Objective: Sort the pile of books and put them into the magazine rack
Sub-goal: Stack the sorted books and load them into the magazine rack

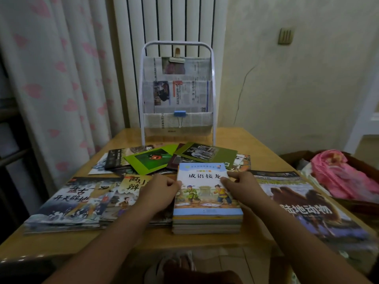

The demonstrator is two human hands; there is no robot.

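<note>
A stack of small books sits in the middle of the wooden table, topped by a light-blue cover with cartoon children. My left hand grips the stack's left edge and my right hand grips its right edge, thumbs on the top cover. Large thin picture books lie to the left and a big camel book lies to the right. More thin books, among them a green ladybird one and a zebra one, lie scattered behind. The white magazine rack, lined with newspaper, stands at the table's far edge.
A curtain with pink hearts hangs at the left and a white radiator stands behind the rack. A box with pink cloth sits beside the table on the right. The table's near edge is close to me.
</note>
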